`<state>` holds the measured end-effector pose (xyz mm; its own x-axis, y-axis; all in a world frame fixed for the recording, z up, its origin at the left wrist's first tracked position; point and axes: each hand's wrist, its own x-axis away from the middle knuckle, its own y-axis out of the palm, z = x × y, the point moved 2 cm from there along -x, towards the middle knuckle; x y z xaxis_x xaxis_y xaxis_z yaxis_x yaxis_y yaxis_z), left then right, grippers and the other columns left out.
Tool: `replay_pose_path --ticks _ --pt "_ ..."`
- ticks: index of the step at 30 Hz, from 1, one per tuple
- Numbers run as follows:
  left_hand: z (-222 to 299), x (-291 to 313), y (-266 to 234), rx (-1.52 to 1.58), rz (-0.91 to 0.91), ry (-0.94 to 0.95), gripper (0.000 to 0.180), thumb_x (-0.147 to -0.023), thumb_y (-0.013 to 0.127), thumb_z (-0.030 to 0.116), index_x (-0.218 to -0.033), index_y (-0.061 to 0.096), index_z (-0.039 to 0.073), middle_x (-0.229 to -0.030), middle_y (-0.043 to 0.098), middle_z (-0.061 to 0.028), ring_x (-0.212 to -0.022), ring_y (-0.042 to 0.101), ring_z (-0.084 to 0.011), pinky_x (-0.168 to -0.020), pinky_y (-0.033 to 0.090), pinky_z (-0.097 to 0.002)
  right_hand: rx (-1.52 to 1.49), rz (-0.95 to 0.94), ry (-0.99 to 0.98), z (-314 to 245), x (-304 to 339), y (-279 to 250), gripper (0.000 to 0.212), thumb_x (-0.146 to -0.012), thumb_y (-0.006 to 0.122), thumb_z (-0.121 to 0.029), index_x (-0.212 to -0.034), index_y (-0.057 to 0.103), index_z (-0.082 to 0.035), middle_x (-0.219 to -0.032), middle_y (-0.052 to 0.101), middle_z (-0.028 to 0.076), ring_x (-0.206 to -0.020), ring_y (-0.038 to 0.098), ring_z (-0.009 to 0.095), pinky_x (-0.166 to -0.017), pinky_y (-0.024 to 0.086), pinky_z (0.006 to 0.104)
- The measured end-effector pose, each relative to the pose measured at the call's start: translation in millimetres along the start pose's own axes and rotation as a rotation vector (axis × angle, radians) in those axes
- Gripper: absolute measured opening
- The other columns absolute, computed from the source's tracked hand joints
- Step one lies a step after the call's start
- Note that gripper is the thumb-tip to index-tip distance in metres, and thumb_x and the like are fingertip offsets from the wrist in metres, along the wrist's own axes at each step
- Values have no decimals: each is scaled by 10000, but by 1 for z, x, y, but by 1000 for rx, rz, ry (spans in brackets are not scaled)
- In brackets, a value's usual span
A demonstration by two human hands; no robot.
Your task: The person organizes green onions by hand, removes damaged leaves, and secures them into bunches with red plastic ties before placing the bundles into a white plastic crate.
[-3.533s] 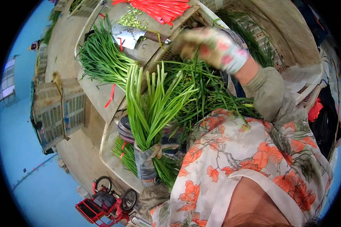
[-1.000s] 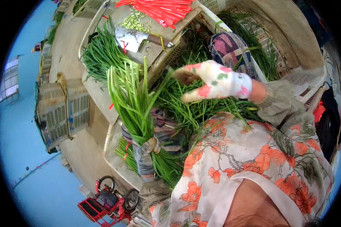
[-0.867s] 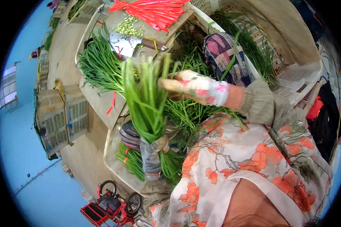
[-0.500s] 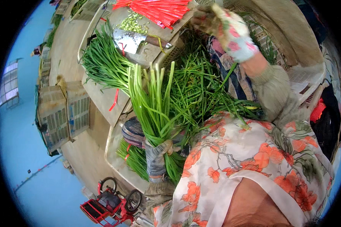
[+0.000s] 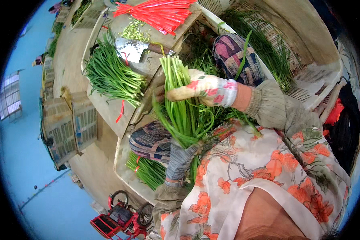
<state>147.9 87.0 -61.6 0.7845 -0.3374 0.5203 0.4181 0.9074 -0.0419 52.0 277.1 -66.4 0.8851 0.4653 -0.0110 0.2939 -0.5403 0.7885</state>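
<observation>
A bunch of garlic chives (image 5: pixel 176 80) is held in front of my lap, pale cut stalk ends up, green leaves trailing down. My left hand (image 5: pixel 182 158), in a grey knit glove, is closed round the leafy lower part. My right hand (image 5: pixel 206 89), in a white floral glove, wraps the stalks higher up, with its thumb across the front. Left of them, a bundle of chives (image 5: pixel 114 74) with red ties lies on the board (image 5: pixel 108 106). Behind it rests a cleaver (image 5: pixel 132 49) with a wooden handle.
Red tie strips (image 5: pixel 160 14) and chopped stalk bits (image 5: pixel 135 31) lie at the board's far end. Loose chives fill a crate (image 5: pixel 314 86) at right. Another tied bundle (image 5: pixel 148 172) sits low left. Stacked crates (image 5: pixel 60 126) and a red tricycle (image 5: pixel 118 218) stand farther left.
My right hand has come down and left from the far right onto the stalks. The held bunch has shifted right, away from the bundle on the board, and its stalks are gathered closer together.
</observation>
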Motion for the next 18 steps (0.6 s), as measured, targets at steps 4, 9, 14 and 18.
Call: replay_pose_path --ticks 4,9,14,18 --pt "-10 -9 -1 -69 -74 51 433 -776 686 63 -1169 512 0 -969 636 -77 -838 608 -150 -723 493 -268 -205 135 29 20 -5 -10 249 -825 685 -122 -1027 597 -5 -899 660 101 -806 661 217 -716 550 364" --pt "2 -18 -14 218 31 34 531 -859 487 4 -1365 328 -33 -1238 531 -157 -1093 545 -241 -930 456 -358 -206 102 78 30 -1 -24 233 -831 665 -71 -1048 603 -13 -890 659 93 -793 652 206 -720 543 356" --pt "-12 -37 -25 -588 346 419 611 -979 229 420 -1331 409 -45 -1317 459 -215 -1222 427 -315 -1048 310 -402 -50 193 51 42 1 -17 188 -794 738 -128 -945 656 -53 -843 644 -17 -706 568 66 -635 453 243" --pt "-29 -49 -35 -444 215 440 481 -964 390 353 -1277 494 4 -1188 568 -161 -1053 553 -242 -910 437 -342 -3 294 150 32 9 -37 222 -763 780 -221 -855 675 -47 -764 660 35 -676 596 92 -602 455 263"
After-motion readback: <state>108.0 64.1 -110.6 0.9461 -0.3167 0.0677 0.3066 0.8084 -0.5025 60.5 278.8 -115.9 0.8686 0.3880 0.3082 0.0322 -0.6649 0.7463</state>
